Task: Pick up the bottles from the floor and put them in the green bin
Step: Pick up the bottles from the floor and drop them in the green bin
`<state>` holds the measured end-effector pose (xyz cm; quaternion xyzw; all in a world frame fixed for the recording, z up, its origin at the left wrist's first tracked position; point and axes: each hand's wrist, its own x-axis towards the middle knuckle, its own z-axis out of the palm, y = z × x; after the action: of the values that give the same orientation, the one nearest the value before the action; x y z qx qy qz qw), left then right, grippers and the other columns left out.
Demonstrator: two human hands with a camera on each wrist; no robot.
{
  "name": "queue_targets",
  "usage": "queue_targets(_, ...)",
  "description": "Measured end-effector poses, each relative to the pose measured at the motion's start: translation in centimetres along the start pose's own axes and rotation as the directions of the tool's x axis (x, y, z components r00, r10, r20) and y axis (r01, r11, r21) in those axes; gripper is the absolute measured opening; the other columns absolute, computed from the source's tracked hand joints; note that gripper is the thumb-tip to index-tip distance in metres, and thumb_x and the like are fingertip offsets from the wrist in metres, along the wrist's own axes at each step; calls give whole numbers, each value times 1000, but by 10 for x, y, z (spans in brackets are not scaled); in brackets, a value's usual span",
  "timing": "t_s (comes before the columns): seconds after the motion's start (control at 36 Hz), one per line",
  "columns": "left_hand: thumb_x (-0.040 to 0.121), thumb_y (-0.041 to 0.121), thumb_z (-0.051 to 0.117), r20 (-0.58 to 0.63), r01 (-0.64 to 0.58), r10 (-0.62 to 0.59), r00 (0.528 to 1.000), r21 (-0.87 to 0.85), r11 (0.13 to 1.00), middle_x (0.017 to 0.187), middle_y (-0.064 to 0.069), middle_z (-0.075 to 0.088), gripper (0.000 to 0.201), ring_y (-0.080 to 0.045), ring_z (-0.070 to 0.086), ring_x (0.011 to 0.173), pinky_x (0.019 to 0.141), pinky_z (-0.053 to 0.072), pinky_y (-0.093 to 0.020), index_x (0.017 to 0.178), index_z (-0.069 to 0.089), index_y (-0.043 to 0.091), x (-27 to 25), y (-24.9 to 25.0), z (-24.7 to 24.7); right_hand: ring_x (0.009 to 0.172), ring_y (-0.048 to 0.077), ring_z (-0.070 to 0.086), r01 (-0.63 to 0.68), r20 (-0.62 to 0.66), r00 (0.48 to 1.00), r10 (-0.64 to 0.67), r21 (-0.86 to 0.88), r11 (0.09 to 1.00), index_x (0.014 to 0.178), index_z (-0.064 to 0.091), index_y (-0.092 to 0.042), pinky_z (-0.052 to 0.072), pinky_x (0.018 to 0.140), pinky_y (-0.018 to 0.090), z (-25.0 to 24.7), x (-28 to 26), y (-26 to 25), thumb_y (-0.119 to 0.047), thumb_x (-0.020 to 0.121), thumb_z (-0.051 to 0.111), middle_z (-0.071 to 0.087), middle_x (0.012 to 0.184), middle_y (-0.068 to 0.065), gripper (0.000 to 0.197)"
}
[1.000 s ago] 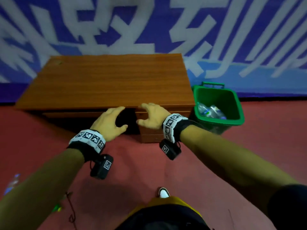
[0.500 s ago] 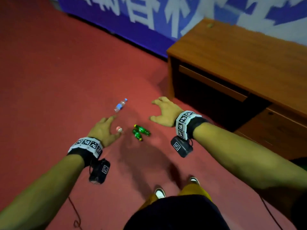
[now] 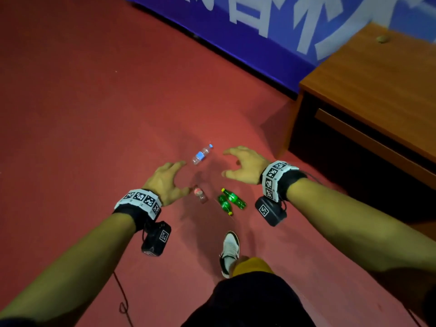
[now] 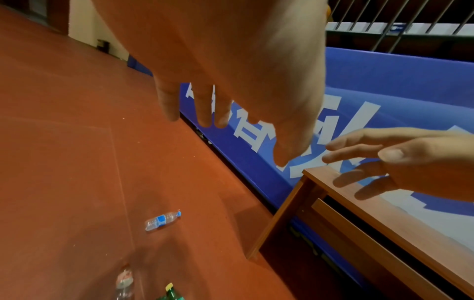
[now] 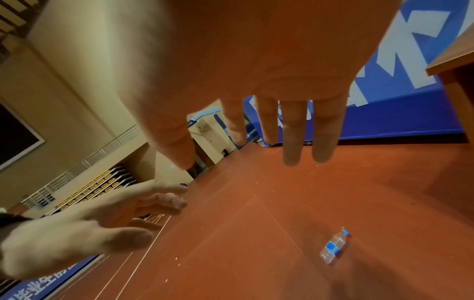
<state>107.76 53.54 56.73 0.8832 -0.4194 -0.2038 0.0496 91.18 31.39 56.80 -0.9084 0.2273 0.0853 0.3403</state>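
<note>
Several bottles lie on the red floor ahead of me. A clear bottle with a blue cap and label lies farthest out. A clear bottle with a red label lies below my left thumb. Two green bottles lie side by side under my right wrist; one green bottle's yellow cap shows in the left wrist view. My left hand and right hand hover high above them, fingers spread, holding nothing. The green bin is out of view.
A brown wooden desk stands at the right, its dark opening facing me. A blue banner with white characters runs along the far floor edge. My white shoe is below the green bottles. Open red floor lies to the left.
My view swung left, away from the desk and green bin, onto the bottles on the floor. The bottles now look larger and nearer. Both hands stay spread and hold nothing.
</note>
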Motion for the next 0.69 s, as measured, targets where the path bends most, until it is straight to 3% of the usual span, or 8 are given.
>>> queue_targets(0.14,82,49,72,99,-42,36,994,60,997,141,-9,44,88,-31,43,130,102,43,-45,154,26,28,70,-17,-30,124,25,53,-33,-14,999,35,106,994,142,45,-30,44,105,39,-10,61,-6,-50,80,69,47,142,4,69)
queue_targets(0.25,79,55,64,114,-94,91,989,20,995,137,-12,47,86,-36,45,128,101,43,-48,152,30,24,113,-28,-47,125,23,51,-57,-11,998,59,119,991,138,49,-32,42,105,39,-18,95,-8,-44,82,71,48,141,2,62)
queue_targets(0.36,76,58,57,130,-119,116,985,10,993,137,-12,49,86,-34,46,128,102,41,-45,150,34,23,145,-35,-54,129,25,49,-83,-16,996,85,126,989,140,48,-30,40,108,42,-25,122,-11,-42,82,70,47,143,3,63)
queue_targets(0.47,82,52,66,118,-119,115,986,29,992,147,-5,42,79,-31,41,135,106,43,-48,150,33,30,180,-45,-57,130,22,47,-167,-28,985,171,118,979,142,45,-29,39,108,37,-27,145,-12,-43,83,68,45,145,2,65)
queue_targets(0.53,83,54,66,135,-134,124,983,67,989,150,-1,40,78,-29,40,136,108,42,-43,150,33,31,196,-52,-57,128,22,50,-204,-39,977,211,125,971,142,45,-30,42,106,36,-26,154,-13,-42,83,67,46,144,2,64)
queue_targets(0.69,81,58,66,264,-270,230,937,127,954,147,-3,45,76,-29,50,128,102,45,-40,147,38,30,251,-89,-62,122,22,54,-338,-75,931,356,186,923,141,45,-30,44,102,35,-12,178,-17,-41,84,66,48,138,2,63)
